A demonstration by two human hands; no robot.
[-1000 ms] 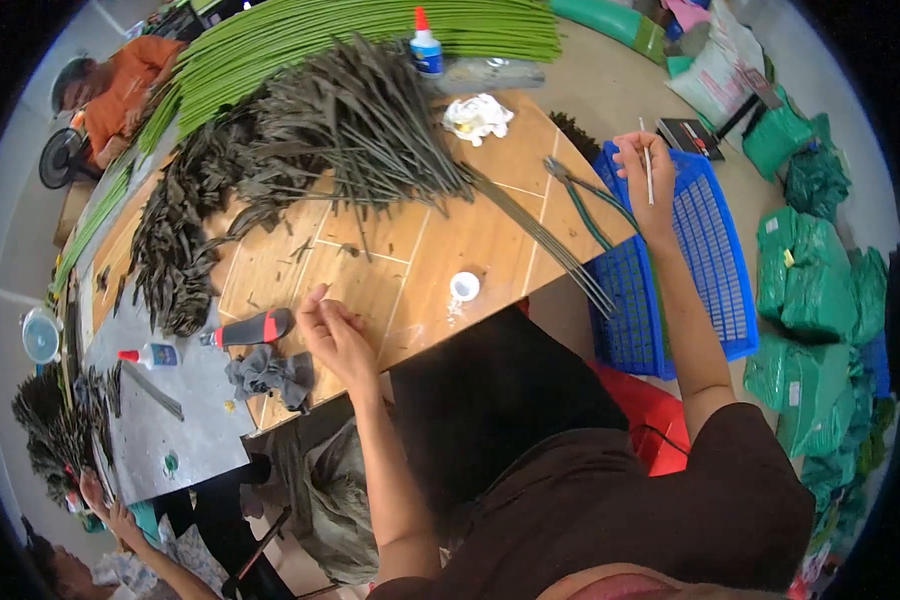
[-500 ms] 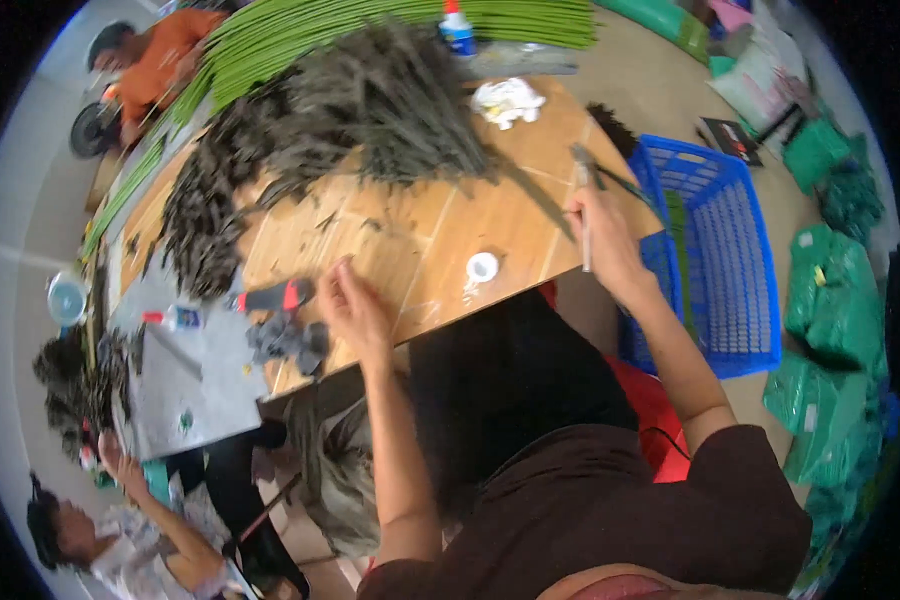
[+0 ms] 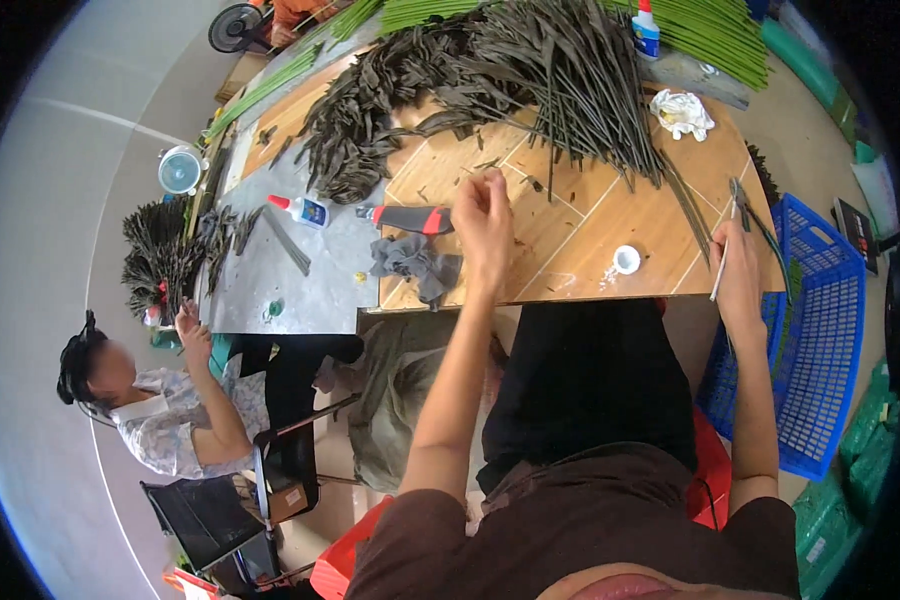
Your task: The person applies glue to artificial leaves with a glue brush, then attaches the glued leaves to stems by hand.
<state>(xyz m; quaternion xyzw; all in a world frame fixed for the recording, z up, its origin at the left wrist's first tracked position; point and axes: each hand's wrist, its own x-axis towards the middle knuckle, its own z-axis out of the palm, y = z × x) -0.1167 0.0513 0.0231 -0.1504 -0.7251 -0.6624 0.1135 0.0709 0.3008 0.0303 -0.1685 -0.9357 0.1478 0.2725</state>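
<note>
My left hand (image 3: 484,215) hovers over the wooden tabletop (image 3: 560,235), its thumb and fingers pinched together. Whatever may be between the fingertips is too small to make out. Just left of it lies a black-and-red handled tool (image 3: 410,218), with a crumpled grey cloth (image 3: 418,262) below. At the table's right edge, my right hand (image 3: 738,275) is closed around a thin pale stick (image 3: 719,268) that points down. Pliers (image 3: 738,196) lie just beyond that hand. A small white round cup (image 3: 626,260) stands between my hands, with white smears beside it.
Dark dried-looking stems and leaves (image 3: 570,80) heap across the far side, with green stems (image 3: 700,45) behind. Glue bottles (image 3: 312,212) and a white crumpled tissue (image 3: 682,114) rest on the table. A blue basket (image 3: 820,350) stands right; another person (image 3: 180,410) sits left.
The view has swung, shifting the scene rightward. My left hand has moved farther over the table and its fingers have closed together. My right hand keeps the stick, slightly nearer the table's front edge.
</note>
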